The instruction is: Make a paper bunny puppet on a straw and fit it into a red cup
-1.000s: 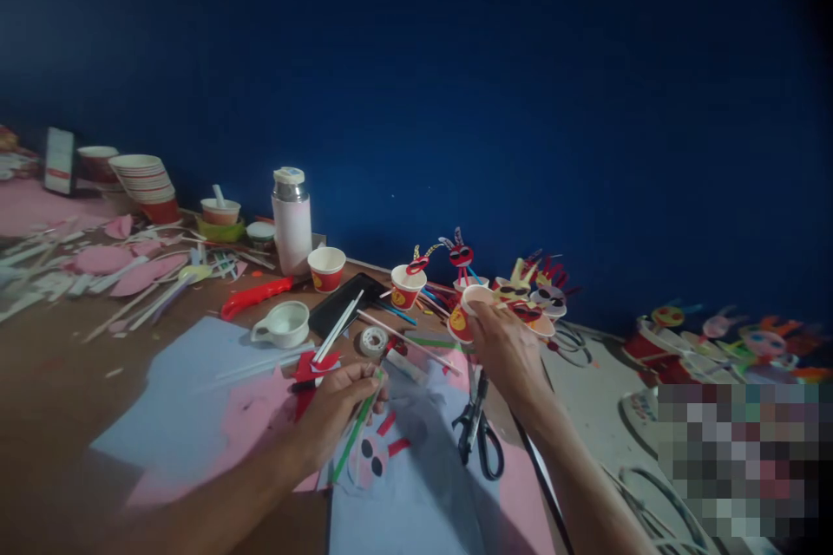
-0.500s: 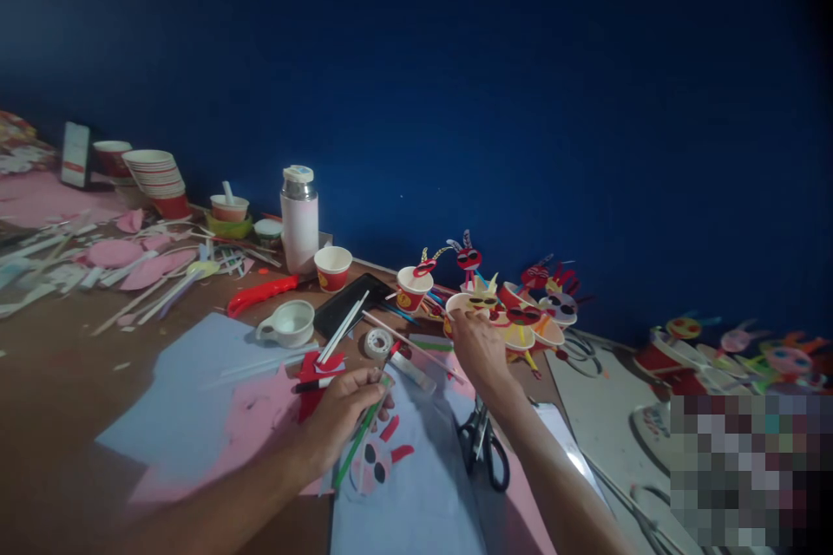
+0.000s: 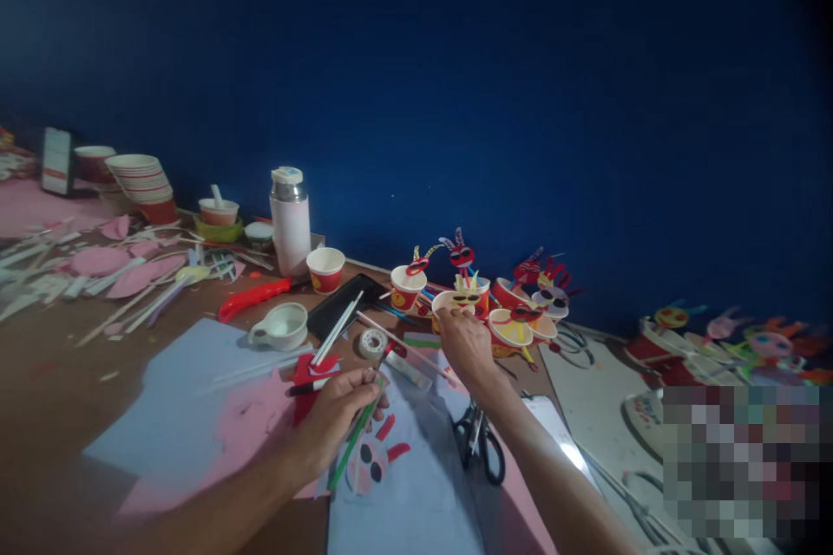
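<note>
One cup (image 3: 452, 299), partly behind right hand (image 3: 467, 349)

Wall (image 3: 403, 87): plain dark blue. Desk (image 3: 45, 416): brown, bearing a pale blue sheet (image 3: 156, 399) and pink paper (image 3: 253, 408). Flask (image 3: 291, 230): whitish body, silver collar, cream lid. Paper cup (image 3: 325, 273): red outside with a yellow emblem, white inside. Mug (image 3: 287, 326): off-white. Tool handle (image 3: 253, 299): bright red. Scissors (image 3: 495, 456): black handles. Tape roll (image 3: 373, 343): white. Straws (image 3: 337, 329): white. Strip (image 3: 350, 447): green. Face cutout (image 3: 366, 465): pale pink, black ovals for eyes, solid red ears. Red puppet (image 3: 462, 257): black eye shapes; ears white with dark markings. Bowl (image 3: 219, 231): yellow-green. Phone (image 3: 329, 310) flat on the desk: black.
</note>
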A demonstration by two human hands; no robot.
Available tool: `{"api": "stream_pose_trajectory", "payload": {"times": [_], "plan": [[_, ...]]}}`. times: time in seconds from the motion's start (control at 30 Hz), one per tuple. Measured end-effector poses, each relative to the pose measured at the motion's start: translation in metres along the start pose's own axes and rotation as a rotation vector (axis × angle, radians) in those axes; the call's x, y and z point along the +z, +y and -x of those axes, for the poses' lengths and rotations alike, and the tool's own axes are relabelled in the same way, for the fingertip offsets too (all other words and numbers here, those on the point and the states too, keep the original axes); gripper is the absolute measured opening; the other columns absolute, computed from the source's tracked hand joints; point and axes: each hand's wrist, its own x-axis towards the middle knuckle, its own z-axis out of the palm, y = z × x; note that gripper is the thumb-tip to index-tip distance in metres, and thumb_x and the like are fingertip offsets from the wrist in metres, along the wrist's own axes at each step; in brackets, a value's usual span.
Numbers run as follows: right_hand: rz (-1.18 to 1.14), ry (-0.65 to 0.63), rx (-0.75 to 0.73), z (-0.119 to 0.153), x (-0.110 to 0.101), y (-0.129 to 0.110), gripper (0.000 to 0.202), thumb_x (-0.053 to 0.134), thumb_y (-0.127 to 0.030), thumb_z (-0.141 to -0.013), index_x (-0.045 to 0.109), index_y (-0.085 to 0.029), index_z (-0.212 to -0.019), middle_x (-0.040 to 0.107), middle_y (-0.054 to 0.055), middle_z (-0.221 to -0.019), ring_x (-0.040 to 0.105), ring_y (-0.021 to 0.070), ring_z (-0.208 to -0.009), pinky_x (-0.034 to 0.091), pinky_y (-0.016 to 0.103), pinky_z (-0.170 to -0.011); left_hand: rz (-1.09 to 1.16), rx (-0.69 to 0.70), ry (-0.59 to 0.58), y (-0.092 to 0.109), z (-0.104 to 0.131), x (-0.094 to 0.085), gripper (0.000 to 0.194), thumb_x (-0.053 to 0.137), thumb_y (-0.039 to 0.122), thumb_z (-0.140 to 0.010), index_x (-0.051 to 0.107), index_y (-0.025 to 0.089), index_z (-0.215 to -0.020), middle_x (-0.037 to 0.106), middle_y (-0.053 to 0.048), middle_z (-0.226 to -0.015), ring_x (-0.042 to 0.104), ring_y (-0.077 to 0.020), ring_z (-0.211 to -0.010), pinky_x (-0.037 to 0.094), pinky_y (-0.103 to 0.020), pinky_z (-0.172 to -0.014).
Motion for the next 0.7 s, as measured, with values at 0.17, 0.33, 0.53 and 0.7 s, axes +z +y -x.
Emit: {"api": "stream_pose_trajectory", "payload": {"times": [0.17,0.33,0.53,0.7], "plan": [[-0.017,-0.006,0.041,-0.006,0.004,0.003,0.026,0.033,-0.020,-0.095,0.057,-0.017,-0.104,0.066,0.012,-0.095,0.060,0.0233,-0.091,0.044,0.029,-0.068,-0.008,0.009,0.001,0.001,0.000,0.001,0.014,0.064,0.027,-0.073,0.062,0.013,-0.074,0.060,-0.002,-0.064,0.052,-0.0106,-0.056,0.036,-0.021,-0.055],[-0.024,-0.010,0.081,-0.011,0.005,0.012,0.026,0.035,-0.020,-0.094,0.057,-0.017,-0.107,0.067,0.013,-0.095,0.060,0.0235,-0.093,0.044,0.028,-0.069,-0.018,0.019,-0.009,0.001,0.000,0.000,0.014,0.063,0.027,-0.074,0.062,0.013,-0.075,0.060,-0.002,-0.064,0.052,-0.0107,-0.057,0.036,-0.022,-0.054],[-0.040,-0.008,0.128,-0.010,0.005,0.017,0.026,0.036,-0.022,-0.093,0.060,-0.017,-0.102,0.068,0.012,-0.091,0.063,0.0239,-0.088,0.044,0.029,-0.066,-0.017,0.015,-0.005,-0.001,-0.001,-0.001,0.014,0.063,0.027,-0.074,0.061,0.013,-0.075,0.060,-0.001,-0.065,0.053,-0.0109,-0.058,0.038,-0.022,-0.056],[-0.053,-0.002,0.153,-0.007,0.003,0.013,0.027,0.036,-0.025,-0.093,0.061,-0.020,-0.102,0.069,0.010,-0.092,0.064,0.0234,-0.087,0.043,0.028,-0.065,-0.027,0.011,0.002,-0.002,-0.001,-0.002,0.014,0.063,0.027,-0.074,0.062,0.013,-0.074,0.060,-0.002,-0.066,0.053,-0.0113,-0.058,0.038,-0.022,-0.056]]}}
